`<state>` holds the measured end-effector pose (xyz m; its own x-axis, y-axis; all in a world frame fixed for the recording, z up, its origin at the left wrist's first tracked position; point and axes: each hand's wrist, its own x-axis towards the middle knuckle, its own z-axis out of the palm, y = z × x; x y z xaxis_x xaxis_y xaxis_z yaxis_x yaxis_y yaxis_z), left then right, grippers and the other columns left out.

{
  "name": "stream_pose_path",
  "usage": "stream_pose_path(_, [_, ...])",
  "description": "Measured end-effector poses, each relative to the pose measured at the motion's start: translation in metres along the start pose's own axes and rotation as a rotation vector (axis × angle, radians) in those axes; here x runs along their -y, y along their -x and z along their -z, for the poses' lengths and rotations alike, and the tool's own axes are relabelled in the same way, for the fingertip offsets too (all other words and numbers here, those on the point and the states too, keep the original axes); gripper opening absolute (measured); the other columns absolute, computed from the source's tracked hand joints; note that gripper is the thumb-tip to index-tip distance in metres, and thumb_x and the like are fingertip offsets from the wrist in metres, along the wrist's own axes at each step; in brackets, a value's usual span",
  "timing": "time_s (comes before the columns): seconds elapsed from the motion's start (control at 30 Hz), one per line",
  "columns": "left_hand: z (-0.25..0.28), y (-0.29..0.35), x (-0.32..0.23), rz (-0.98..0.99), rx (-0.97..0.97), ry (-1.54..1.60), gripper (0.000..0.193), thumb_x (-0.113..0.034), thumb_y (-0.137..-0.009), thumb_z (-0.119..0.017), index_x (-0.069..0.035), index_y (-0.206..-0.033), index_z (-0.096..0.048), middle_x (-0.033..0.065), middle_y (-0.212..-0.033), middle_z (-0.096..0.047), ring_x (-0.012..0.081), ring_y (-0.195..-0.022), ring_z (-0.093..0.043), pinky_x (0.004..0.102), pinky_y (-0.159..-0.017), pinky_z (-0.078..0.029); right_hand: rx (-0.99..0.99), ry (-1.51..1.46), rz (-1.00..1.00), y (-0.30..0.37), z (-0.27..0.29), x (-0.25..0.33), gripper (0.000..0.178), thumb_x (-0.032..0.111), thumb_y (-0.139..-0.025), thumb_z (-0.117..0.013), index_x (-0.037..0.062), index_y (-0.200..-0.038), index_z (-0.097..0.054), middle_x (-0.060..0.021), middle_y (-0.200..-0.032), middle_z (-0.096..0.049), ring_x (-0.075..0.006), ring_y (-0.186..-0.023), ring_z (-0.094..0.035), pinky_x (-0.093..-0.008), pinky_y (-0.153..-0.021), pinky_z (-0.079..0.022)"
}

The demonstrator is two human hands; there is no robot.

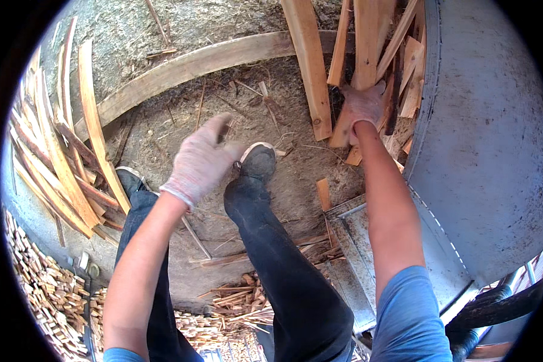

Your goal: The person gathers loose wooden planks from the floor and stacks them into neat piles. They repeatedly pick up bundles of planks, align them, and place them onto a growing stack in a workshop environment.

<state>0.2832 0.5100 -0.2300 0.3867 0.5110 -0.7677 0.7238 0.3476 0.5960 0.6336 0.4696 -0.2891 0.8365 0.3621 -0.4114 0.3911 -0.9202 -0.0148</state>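
My left hand (204, 158), in a pale work glove, hangs in the air over the ground with its fingers stretched out and nothing in them. At the upper right my right hand (363, 104), gloved the same way, is closed about the lower part of a wooden board (366, 45); its fingertips are partly hidden. A broad loose board (308, 69) lies just left of that hand. Narrower wood strips (397, 39) lie bunched to its right, against a grey metal panel (485, 114).
A long plank (208, 59) runs across the dirt ground beyond my feet. Curved wood strips (54, 157) are heaped at the left. Small cut pieces (45, 289) are stacked at the lower left. A metal box-like ledge (359, 241) stands beside my right leg, with splintered scraps (241, 298) below.
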Motion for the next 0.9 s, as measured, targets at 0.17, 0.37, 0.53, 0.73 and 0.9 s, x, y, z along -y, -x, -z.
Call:
stream_pose_path(0.17, [0.018, 0.009, 0.023, 0.161, -0.027, 0.106, 0.057, -0.025, -0.092, -0.072, -0.007, -0.144, -0.056, 0.0176, -0.131, -0.069, 0.0257, -0.123, -0.066, 0.036, -0.105, -0.051, 0.233, -0.171, 0.014, 0.007, 0.04, -0.017, 0.068, 0.025, -0.074, -0.084, -0.0029, -0.129, -0.055, -0.0219, -0.114, -0.07, -0.0351, -0.104, -0.071, -0.043, -0.093, -0.055])
stream_pose_path(0.37, [0.003, 0.024, 0.019, 0.073, 0.073, 0.238, 0.061, -0.027, -0.093, -0.073, 0.002, -0.144, -0.054, 0.0173, -0.13, -0.068, 0.0233, -0.121, -0.065, 0.0348, -0.106, -0.049, 0.187, -0.075, 0.062, 0.014, 0.025, -0.031, 0.058, 0.028, -0.074, -0.085, -0.0031, -0.116, -0.061, -0.0206, -0.104, -0.072, -0.0321, -0.093, -0.073, -0.0413, -0.084, -0.058])
stream_pose_path(0.53, [-0.007, 0.029, 0.006, 0.061, 0.029, 0.295, 0.076, -0.033, -0.09, -0.076, 0.0, -0.151, -0.046, 0.0209, -0.133, -0.067, 0.0279, -0.126, -0.064, 0.0357, -0.108, -0.048, 0.248, -0.353, 0.164, 0.145, 0.01, -0.012, 0.056, 0.028, -0.075, -0.083, -0.0017, -0.117, -0.06, -0.0179, -0.1, -0.073, -0.0324, -0.091, -0.073, -0.0408, -0.084, -0.058])
stream_pose_path(0.73, [-0.005, 0.011, -0.015, 0.174, -0.071, 0.801, 0.052, -0.024, -0.088, -0.08, 0.005, -0.127, -0.062, 0.0123, -0.112, -0.072, 0.019, -0.096, -0.069, 0.0312, -0.086, -0.058, 0.609, -0.251, 0.561, 0.229, -0.009, 0.034, 0.07, 0.034, -0.085, -0.075, 0.0016, -0.141, -0.047, -0.0206, -0.128, -0.063, -0.031, -0.118, -0.064, -0.0393, -0.106, -0.05])
stream_pose_path(0.9, [0.046, -0.03, 0.077, 0.247, -0.378, 0.703, 0.055, -0.025, -0.087, -0.08, 0.003, -0.129, -0.058, 0.0124, -0.107, -0.072, 0.0197, -0.09, -0.071, 0.0319, -0.084, -0.058, 0.169, -0.389, 0.543, 0.164, 0.032, 0.058, 0.061, 0.034, -0.085, -0.078, -0.004, -0.13, -0.06, -0.0261, -0.123, -0.067, -0.036, -0.115, -0.066, -0.0418, -0.103, -0.05])
